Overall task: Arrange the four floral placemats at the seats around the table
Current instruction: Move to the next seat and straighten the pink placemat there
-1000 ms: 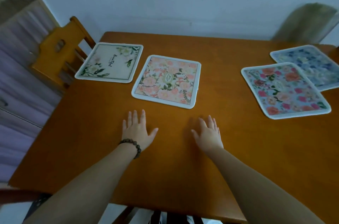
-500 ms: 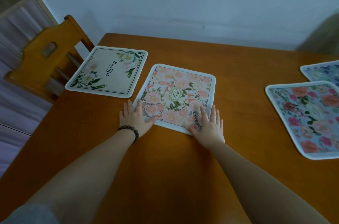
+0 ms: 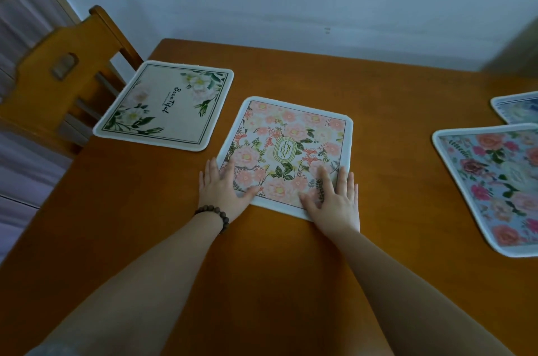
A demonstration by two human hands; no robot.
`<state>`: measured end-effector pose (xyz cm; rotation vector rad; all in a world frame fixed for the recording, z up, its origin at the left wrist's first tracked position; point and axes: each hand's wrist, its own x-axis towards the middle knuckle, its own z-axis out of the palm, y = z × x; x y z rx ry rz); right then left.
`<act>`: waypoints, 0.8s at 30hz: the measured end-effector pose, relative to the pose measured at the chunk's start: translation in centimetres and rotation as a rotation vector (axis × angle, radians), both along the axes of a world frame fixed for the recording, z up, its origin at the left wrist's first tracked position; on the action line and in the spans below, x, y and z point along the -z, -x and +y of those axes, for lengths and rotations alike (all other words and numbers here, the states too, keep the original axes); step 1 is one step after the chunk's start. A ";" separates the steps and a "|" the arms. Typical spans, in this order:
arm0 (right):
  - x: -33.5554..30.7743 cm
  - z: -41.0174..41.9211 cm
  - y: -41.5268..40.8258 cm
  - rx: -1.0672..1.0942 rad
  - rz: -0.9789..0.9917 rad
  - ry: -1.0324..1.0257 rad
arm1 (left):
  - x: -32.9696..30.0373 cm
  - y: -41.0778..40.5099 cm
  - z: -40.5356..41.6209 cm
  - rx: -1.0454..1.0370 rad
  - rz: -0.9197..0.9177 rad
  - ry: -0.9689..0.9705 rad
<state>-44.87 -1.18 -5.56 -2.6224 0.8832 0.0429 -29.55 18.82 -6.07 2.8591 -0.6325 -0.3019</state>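
A pink floral placemat lies in the middle of the wooden table. My left hand rests flat on its near left corner, and my right hand lies flat on its near right corner, fingers spread. A cream placemat with white flowers sits at the far left by a chair. At the right edge lies a light-blue placemat with red and pink roses. Behind it, a corner of a blue placemat shows; both are cut off by the frame.
A wooden chair stands at the table's left side, against a curtain. A pale wall runs along the table's far edge. A blurred chair back shows at the far right.
Both hands slid forward from the bare table onto the pink placemat's near corners. The view has moved closer and leftward, pushing the two right placemats toward the frame edge.
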 end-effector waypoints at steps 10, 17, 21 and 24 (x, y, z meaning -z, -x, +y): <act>-0.5 2.1 7.0 0.038 0.045 -0.019 | -0.6 7.4 1.8 0.022 0.066 -0.012; -0.7 4.7 11.3 0.027 0.090 -0.043 | -1.0 12.5 4.7 0.013 0.120 -0.039; -0.8 6.0 13.3 0.023 0.104 -0.060 | -1.1 15.1 6.2 0.001 0.133 -0.038; -1.0 7.1 15.0 0.022 0.120 -0.073 | -1.2 17.0 7.6 0.001 0.136 -0.056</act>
